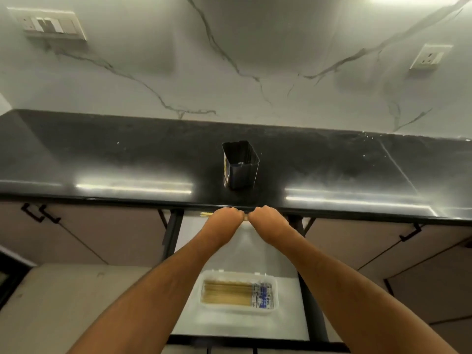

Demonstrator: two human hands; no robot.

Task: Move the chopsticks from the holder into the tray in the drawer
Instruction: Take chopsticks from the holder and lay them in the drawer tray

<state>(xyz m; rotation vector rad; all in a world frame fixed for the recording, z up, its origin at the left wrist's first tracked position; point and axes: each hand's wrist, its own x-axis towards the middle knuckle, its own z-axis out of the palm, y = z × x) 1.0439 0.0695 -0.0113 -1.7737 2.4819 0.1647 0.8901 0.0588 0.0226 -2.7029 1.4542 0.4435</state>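
A black square holder [241,166] stands upright on the dark countertop, and it looks empty inside. Below it the drawer [288,302] is pulled out, with a clear plastic tray [236,309] lying in it. Several wooden chopsticks [227,292] with blue-patterned ends lie flat in the tray. My left hand [226,217] and my right hand [267,217] are both closed, side by side under the counter edge, holding a bundle of chopsticks [206,214] horizontally; pale tips stick out left of my left hand.
The black countertop [127,154] runs across the view in front of a marble wall. Cabinet doors with dark handles [40,213] sit to the left and right of the drawer. Wall sockets [51,24] are mounted high up.
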